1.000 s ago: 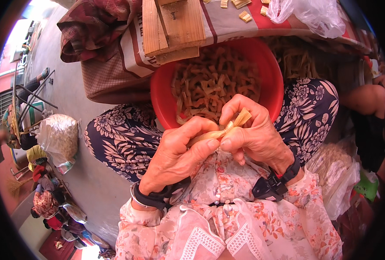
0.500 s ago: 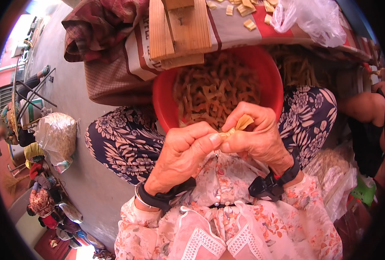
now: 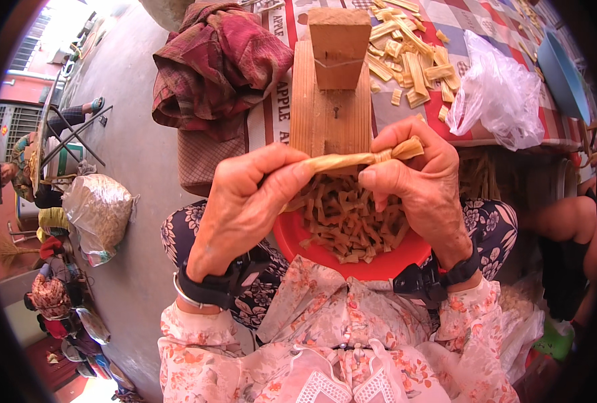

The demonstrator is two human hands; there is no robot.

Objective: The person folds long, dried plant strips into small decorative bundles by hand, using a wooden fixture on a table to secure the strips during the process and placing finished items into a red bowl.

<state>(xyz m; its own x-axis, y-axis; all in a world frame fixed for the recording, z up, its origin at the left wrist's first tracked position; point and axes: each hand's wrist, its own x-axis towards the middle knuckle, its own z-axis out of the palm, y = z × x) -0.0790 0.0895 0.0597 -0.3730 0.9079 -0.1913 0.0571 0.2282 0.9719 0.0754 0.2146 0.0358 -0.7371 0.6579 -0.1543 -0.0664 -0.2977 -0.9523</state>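
As left hand and right hand hold a pale strip between them, too hard a pull could split it.
In the head view, left thumb and forefinger pinch one end, right thumb and curled fingers the knotted other; a slack grip might drop it into the red basin below.

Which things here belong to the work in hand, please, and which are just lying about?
Likely in use: held yellowish strip; red basin; brownish pieces inside; loose yellow pieces; possibly wooden block.
Likely lying about: crumpled cloth; plastic bag; blue basin.
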